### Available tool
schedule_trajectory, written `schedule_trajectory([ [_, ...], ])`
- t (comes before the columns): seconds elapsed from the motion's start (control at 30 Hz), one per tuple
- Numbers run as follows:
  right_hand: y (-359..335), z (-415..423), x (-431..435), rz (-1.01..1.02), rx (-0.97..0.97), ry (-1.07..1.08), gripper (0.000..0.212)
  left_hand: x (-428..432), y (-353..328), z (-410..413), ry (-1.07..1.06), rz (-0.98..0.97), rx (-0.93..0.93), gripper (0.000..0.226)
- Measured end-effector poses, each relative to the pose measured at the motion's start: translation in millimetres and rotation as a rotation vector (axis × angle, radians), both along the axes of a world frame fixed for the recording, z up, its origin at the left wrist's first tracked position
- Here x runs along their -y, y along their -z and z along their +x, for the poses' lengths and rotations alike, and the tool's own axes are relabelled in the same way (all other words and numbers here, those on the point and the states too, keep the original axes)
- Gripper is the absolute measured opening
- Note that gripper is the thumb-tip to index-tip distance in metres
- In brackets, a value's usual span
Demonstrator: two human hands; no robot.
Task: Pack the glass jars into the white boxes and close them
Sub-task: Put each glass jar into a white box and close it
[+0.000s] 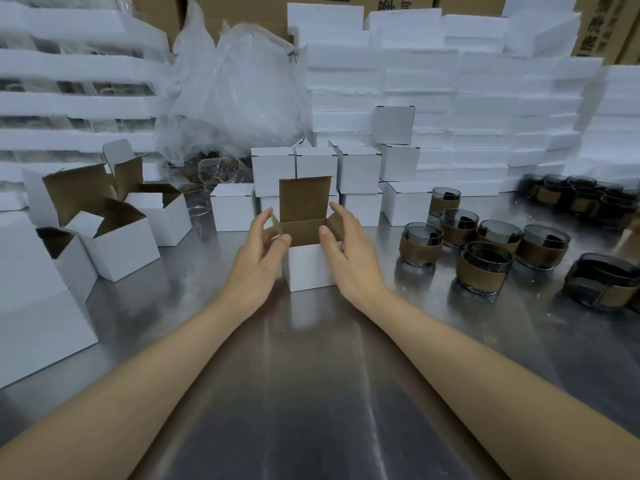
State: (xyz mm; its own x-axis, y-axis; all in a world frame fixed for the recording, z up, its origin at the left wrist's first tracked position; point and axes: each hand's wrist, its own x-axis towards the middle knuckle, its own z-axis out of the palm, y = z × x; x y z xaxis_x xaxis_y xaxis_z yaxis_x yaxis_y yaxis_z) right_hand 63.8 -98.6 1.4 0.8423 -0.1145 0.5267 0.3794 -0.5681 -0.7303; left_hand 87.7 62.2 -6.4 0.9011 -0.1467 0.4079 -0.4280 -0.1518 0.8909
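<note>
Glass jars (485, 271) with brown bands, grouped on the right of a steel table (311, 393), upright and close together, some touching; more of them blurred at the far right edge. None in either hand.

At the middle of the table, a small white box (311, 268), upright, well apart from the jars. Top open: rear lid (304, 199) standing straight up, brown inner face turned toward the near side. Whether anything lies inside: cannot tell from this angle.

Left hand (259, 251) against the box's left side, fingers curled, thumb and forefinger pinching the left side flap (278, 226). Right hand (346, 247) against the right side, thumb at the rim, fingers behind the right side flap (334, 225), pinching it the same way. Both flaps tilted up and outward. Forearms bare, reaching in from the near edge.

Just behind the box, closed boxes (273, 168) stacked in rows. To the left, open boxes (117, 251) with lids raised, brown insides showing. Farther back, a crumpled plastic bag (239, 88), and stacks of white foam slabs (467, 91) filling the far side, left and right.
</note>
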Motion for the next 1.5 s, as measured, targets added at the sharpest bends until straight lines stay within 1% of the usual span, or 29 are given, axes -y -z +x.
schedule_trajectory([
  [0.03,0.4,1.0,0.7,0.029,-0.025,0.003,0.052,-1.1,0.3,1.3,-0.018,-0.002,-0.014,0.069],
  [0.1,0.9,3.2,2.2,0.095,-0.08,0.008,0.06,-1.9,-0.5,3.6,-0.025,-0.015,-0.039,0.074],
  [0.17,-0.2,3.6,2.3,0.135,-0.13,0.007,0.069,-1.6,-0.1,7.2,0.011,-0.027,-0.052,0.069],
  [0.23,-0.3,5.2,3.4,0.135,-0.184,-0.022,0.073,-1.0,1.1,11.7,0.04,-0.056,-0.102,0.057],
  [0.27,-0.1,6.2,4.5,0.13,-0.219,-0.054,0.074,-0.7,1.6,13.1,0.05,-0.06,-0.133,0.053],
  [0.33,-0.6,5.0,5.8,0.147,-0.292,-0.15,0.078,0.1,2.4,12.3,0.068,-0.008,-0.174,0.052],
  [0.4,-0.3,4.7,7.1,0.106,-0.337,-0.211,0.079,0.6,1.7,10.3,0.067,0.077,-0.182,0.059],
  [0.47,1.3,5.5,7.5,0.032,-0.346,-0.215,0.083,-0.8,1.4,7.7,0.074,0.204,-0.148,0.082],
  [0.5,1.9,5.6,7.8,0.024,-0.341,-0.214,0.083,-0.9,1.1,6.0,0.066,0.253,-0.118,0.092],
  [0.53,2.4,5.3,8.5,0.036,-0.331,-0.214,0.081,-0.6,1.1,4.6,0.051,0.276,-0.084,0.097],
  [0.57,2.8,5.1,9.3,0.06,-0.318,-0.211,0.077,-0.4,1.1,3.8,0.039,0.272,-0.053,0.096],
  [0.63,3.5,4.9,10.3,0.087,-0.313,-0.195,0.069,-1.0,1.2,3.6,0.054,0.199,-0.043,0.091],
  [0.7,2.8,3.9,9.5,0.078,-0.319,-0.185,0.07,-1.9,2.2,3.9,0.055,0.153,-0.036,0.09],
  [0.8,3.1,4.1,9.7,0.056,-0.321,-0.186,0.071,-1.9,2.0,4.4,0.041,0.143,0.022,0.094],
  [0.87,2.8,3.6,10.5,0.065,-0.317,-0.198,0.069,-1.3,1.0,3.7,0.067,0.136,0.025,0.102],
  [0.97,2.9,4.5,11.0,0.081,-0.311,-0.219,0.069,-2.5,-0.5,3.7,0.052,0.168,0.021,0.11],
  [1.07,4.7,5.6,10.8,0.085,-0.311,-0.226,0.07,-3.0,-0.3,6.0,0.023,0.177,0.005,0.11],
  [1.13,5.5,5.9,11.2,0.084,-0.31,-0.231,0.069,-3.8,-0.3,7.8,0.001,0.179,-0.005,0.104],
  [1.2,6.0,4.8,10.5,0.034,-0.277,-0.216,0.072,-4.2,-0.4,9.4,-0.023,0.177,0.014,0.095],
  [1.3,3.6,4.4,9.2,-0.192,-0.161,-0.113,0.083,-3.4,0.0,9.8,-0.062,0.135,0.027,0.086],
  [1.33,2.6,4.2,8.9,-0.266,-0.112,-0.061,0.083,-3.0,0.2,10.2,-0.075,0.108,0.028,0.08],
  [1.37,1.5,3.9,9.2,-0.326,-0.036,0.002,0.077,-2.7,0.0,10.3,-0.09,0.071,0.028,0.075],
  [1.4,0.1,3.3,10.0,-0.359,0.064,0.078,0.064,-3.2,0.2,11.1,-0.114,0.029,0.02,0.074],
  [1.47,-1.3,4.0,15.0,-0.293,0.251,0.289,0.036,-5.8,0.7,13.4,-0.193,0.014,-0.01,0.086],
  [1.5,-1.1,5.9,19.1,-0.238,0.295,0.421,0.03,-7.5,0.8,14.1,-0.231,0.043,-0.022,0.094],
])
